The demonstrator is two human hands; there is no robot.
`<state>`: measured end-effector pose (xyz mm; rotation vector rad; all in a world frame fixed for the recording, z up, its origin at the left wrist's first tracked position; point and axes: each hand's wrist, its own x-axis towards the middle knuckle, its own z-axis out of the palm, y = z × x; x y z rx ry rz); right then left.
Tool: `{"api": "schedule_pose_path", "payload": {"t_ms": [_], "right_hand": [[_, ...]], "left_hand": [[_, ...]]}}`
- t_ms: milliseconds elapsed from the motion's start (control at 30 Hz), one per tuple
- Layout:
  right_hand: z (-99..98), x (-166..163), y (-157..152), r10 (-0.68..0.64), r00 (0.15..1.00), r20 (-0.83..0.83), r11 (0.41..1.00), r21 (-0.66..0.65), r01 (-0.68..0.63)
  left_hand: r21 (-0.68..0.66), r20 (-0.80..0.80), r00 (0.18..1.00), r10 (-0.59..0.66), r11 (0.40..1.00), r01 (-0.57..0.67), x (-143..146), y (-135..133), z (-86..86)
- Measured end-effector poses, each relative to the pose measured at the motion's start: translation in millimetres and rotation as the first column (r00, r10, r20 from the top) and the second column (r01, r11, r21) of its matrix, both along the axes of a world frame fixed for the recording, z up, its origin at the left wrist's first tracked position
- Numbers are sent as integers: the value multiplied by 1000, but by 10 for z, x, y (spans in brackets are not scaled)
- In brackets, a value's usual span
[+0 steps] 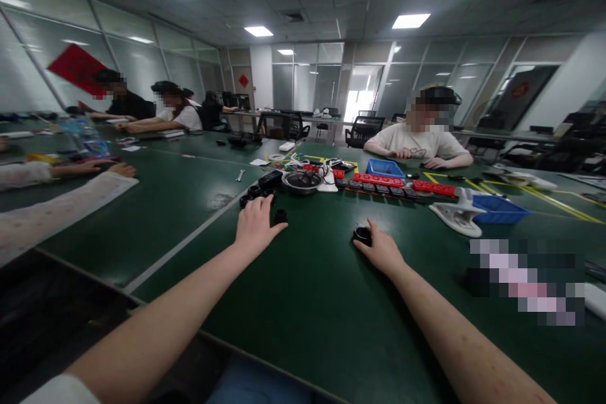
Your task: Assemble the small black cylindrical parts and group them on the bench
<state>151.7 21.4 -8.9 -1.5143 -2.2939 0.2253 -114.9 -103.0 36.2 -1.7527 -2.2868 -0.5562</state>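
Observation:
My left hand (255, 222) reaches over a group of small black round parts, its thumb spread away from the fingers. One black cylindrical part (280, 216) stands just beyond the gap between thumb and forefinger, and another black part (254, 192) shows past the fingertips. I see no grip on any of them, though the fingertips are partly hidden. Farther right, my right hand (384, 254) has thumb and fingers around a small black ring-shaped part (363, 235), hollow on top, low over the green table (303, 315).
Beyond the hands lie a round metal bowl (302, 182), red blocks (377, 180), blue trays (386, 168) and a white stand (457, 214). A wrench (240, 175) lies left. A co-worker (421, 139) sits opposite; another person's sleeved arms (71, 202) rest at left.

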Motion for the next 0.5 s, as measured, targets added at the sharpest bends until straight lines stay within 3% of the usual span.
{"api": "schedule_pose_path", "payload": {"t_ms": [33,100,167,233,500], "right_hand": [[-1,0,1,-4,1000,9,1000,0,4],[2,-1,2,-8,999,34,1000,6,8],[10,-1,-4,-5,998,58,1000,19,4],[19,2,-12,5,997,72,1000,30,-7],[8,16,-1,43,997,59,998,49,-45]], "left_hand": [[15,-32,992,-125,992,125,51,-43,2],[-73,-52,914,-402,915,398,144,-82,-20],[-190,-18,839,-543,826,531,177,-51,-64],[-245,9,838,-546,811,531,126,30,-113],[-276,16,949,-315,911,307,-247,174,-192]]}}
